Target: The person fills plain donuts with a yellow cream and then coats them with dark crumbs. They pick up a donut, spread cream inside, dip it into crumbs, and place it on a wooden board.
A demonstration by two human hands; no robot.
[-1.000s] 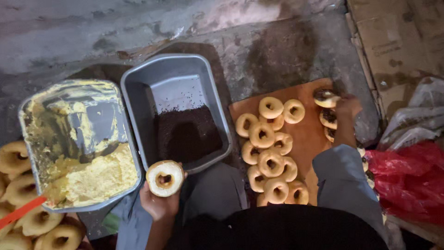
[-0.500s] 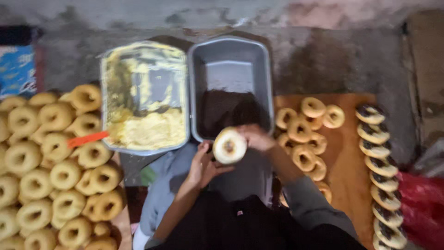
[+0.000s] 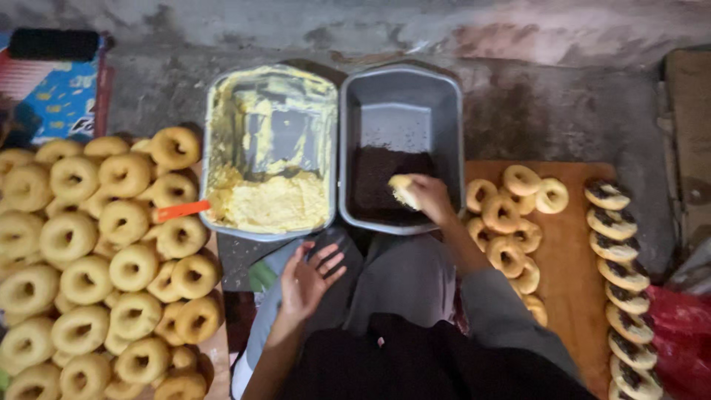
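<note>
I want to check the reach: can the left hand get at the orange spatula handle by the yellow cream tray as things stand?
Probably yes. The left hand is open and empty over the lap, and the orange spatula handle sticks out clear of the cream tray, with nothing between them.

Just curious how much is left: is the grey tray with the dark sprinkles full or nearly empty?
Nearly empty. The grey tray shows bare bottom at its far end; dark sprinkles cover only the near part, where the right hand presses a doughnut.
</note>
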